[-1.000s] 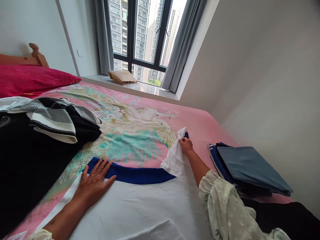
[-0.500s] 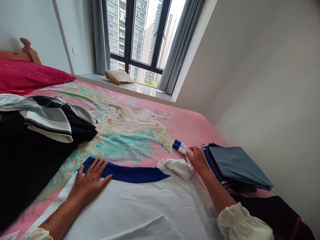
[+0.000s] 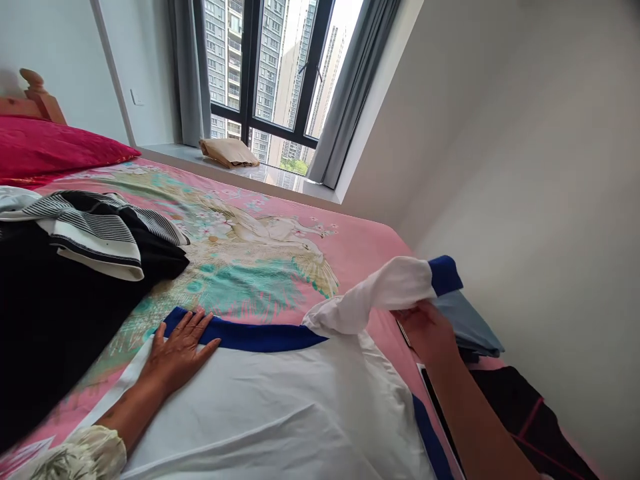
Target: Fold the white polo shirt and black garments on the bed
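One left hand (image 3: 176, 355): open, flat on white garment (image 3: 280, 393)
Right hand (image 3: 427, 332): we grip its sleeve (image 3: 393, 288)
Folded cloth (image 3: 473, 323): right of our grip

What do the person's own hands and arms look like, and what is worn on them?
The left hand is ungloved; its cream sleeve ends in a gathered cuff and shows some grey-green pattern. The right hand is ungloved too, and its forearm looks bare.
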The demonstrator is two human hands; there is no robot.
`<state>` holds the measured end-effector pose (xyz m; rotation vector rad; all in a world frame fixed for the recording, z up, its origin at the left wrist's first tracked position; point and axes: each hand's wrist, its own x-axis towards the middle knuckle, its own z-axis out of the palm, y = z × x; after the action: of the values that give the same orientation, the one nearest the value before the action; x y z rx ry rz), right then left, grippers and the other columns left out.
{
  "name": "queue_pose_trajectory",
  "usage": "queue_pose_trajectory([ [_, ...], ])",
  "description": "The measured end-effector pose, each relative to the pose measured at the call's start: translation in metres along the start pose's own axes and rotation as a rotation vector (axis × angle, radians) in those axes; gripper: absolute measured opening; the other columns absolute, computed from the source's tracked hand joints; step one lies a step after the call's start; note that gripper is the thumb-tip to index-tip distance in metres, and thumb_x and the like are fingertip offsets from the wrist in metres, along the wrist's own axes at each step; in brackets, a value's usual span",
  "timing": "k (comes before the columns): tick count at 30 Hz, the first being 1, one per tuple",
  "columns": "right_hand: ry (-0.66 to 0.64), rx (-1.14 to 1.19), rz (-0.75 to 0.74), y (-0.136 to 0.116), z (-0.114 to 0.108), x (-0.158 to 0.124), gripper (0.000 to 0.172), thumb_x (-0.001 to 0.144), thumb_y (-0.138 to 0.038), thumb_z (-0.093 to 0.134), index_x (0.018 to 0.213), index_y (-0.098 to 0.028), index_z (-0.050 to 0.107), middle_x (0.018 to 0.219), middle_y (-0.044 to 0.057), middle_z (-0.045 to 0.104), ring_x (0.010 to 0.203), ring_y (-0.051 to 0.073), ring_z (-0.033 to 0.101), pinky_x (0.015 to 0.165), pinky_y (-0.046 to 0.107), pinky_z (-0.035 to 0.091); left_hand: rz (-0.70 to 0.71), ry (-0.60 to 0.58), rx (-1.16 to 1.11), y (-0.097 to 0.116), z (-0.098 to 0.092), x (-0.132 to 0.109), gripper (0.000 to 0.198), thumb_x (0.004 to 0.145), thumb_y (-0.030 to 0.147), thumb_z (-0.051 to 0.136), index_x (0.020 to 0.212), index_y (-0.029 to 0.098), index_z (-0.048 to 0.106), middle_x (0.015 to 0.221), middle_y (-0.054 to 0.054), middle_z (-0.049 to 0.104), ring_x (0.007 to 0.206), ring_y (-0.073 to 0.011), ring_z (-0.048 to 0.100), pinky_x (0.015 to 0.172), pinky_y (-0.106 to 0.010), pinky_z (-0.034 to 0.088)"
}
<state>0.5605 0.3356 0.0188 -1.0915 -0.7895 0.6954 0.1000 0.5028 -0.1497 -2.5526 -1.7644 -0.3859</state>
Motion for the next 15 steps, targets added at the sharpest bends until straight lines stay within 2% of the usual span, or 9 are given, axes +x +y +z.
queue_pose_trajectory([
  [2, -0.063, 0.116, 0.113, 0.002, -0.017, -0.051, 0.005, 0.071, -0.029, 0.066, 0.070, -0.027, 0.062, 0.072, -0.004, 0.065, 0.078, 0.017, 0.062, 0.088, 0.050, 0.050, 0.006, 0.005, 0.000, 0.000, -0.001, 0.001, 0.066, 0.085, 0.055, 0.037, 0.141, 0.022, 0.037, 0.153, -0.006, 0.027, 0.141, -0.0254, 0.021, 0.113, -0.054, -0.004],
  [4, -0.094, 0.099, 0.201, 0.016, -0.028, -0.098, 0.017, 0.065, -0.031, 0.074, 0.058, -0.026, 0.060, 0.058, -0.006, 0.060, 0.065, 0.017, 0.060, 0.088, 0.054, 0.050, 0.005, -0.002, -0.009, 0.001, -0.002, 0.001, 0.066, 0.084, 0.056, 0.037, 0.141, 0.023, 0.037, 0.153, -0.007, 0.027, 0.141, -0.0254, 0.021, 0.112, -0.054, -0.004],
  [7, 0.007, -0.017, 0.336, 0.040, -0.035, -0.144, 0.026, 0.060, -0.044, 0.079, 0.073, -0.025, 0.067, 0.075, 0.002, 0.068, 0.071, 0.022, 0.063, 0.077, 0.049, 0.054, -0.016, -0.033, -0.030, 0.004, -0.007, 0.000, 0.064, 0.085, 0.054, 0.037, 0.142, 0.025, 0.036, 0.153, -0.007, 0.028, 0.141, -0.0246, 0.021, 0.112, -0.055, -0.003],
  [10, 0.053, -0.092, 0.389, 0.050, -0.037, -0.153, 0.040, 0.057, -0.055, 0.077, 0.078, -0.023, 0.067, 0.092, 0.009, 0.070, 0.068, 0.025, 0.065, 0.064, 0.045, 0.054, -0.050, -0.082, -0.051, 0.004, -0.017, 0.001, 0.054, 0.090, 0.042, 0.030, 0.142, 0.027, 0.034, 0.153, -0.004, 0.027, 0.142, -0.0217, 0.018, 0.112, -0.054, 0.002],
  [12, 0.031, -0.135, 0.322, 0.046, -0.039, -0.146, 0.041, 0.059, -0.062, 0.071, 0.076, -0.024, 0.067, 0.089, 0.011, 0.071, 0.063, 0.028, 0.065, 0.060, 0.047, 0.053, -0.070, -0.102, -0.050, -0.002, -0.024, 0.006, 0.054, 0.090, 0.031, 0.028, 0.143, 0.027, 0.033, 0.154, -0.004, 0.025, 0.142, -0.0220, 0.015, 0.111, -0.054, 0.008],
  [15, 0.002, -0.229, 0.213, 0.026, -0.040, -0.126, 0.040, 0.070, -0.066, 0.055, 0.083, -0.030, 0.068, 0.092, 0.010, 0.070, 0.069, 0.031, 0.066, 0.059, 0.050, 0.053, -0.042, -0.111, -0.002, -0.019, -0.034, 0.020, 0.058, 0.083, 0.021, 0.033, 0.141, 0.025, 0.038, 0.153, -0.007, 0.028, 0.142, -0.0260, 0.016, 0.110, -0.054, 0.013],
])
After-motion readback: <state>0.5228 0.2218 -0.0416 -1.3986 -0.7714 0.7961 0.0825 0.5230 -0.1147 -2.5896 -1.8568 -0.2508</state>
